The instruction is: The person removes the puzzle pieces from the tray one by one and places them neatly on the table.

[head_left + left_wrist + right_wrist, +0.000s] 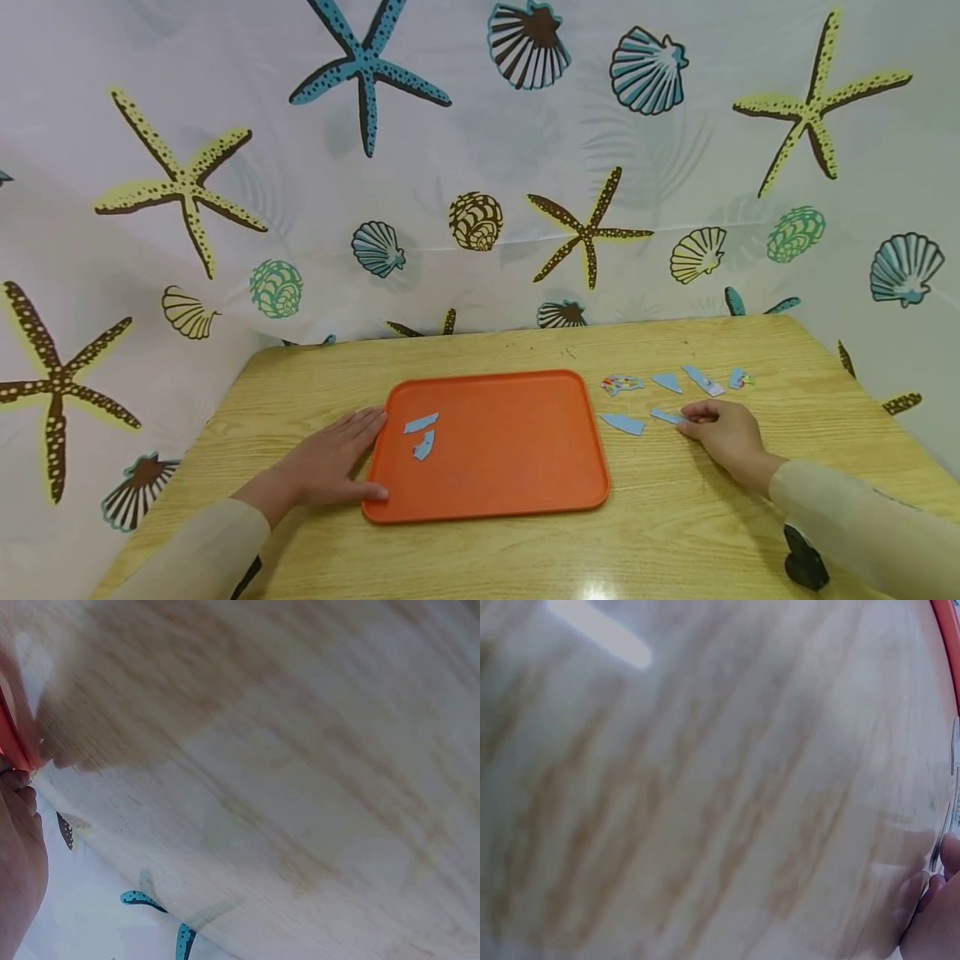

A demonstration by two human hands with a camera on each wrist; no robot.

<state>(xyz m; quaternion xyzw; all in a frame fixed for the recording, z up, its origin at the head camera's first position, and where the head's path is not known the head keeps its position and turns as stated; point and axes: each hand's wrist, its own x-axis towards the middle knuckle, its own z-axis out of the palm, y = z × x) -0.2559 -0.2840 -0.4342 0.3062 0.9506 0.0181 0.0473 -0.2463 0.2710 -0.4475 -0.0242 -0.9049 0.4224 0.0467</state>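
Note:
An orange-red tray (495, 450) lies on the wooden table, with two flat light-blue pieces, one a strip (422, 423) and one with a dark mark (424, 446), near its left side. My left hand (330, 458) rests along the tray's left edge, fingers extended at the rim and thumb over its lower corner. To the right of the tray, my right hand (723, 433) pinches the end of a narrow light-blue strip (665, 415) between thumb and fingers, low over the table. The fingertips cover the strip's right end. Both wrist views show only part of each hand at the edge.
Around the right hand lie several flat cut pieces: a multicoloured one (622, 384), a blue triangle (667, 382), a long blue one (702, 380), a small patterned one (738, 379) and a wide blue one (623, 423). A shell-and-starfish cloth (450, 292) hangs behind the table (480, 558).

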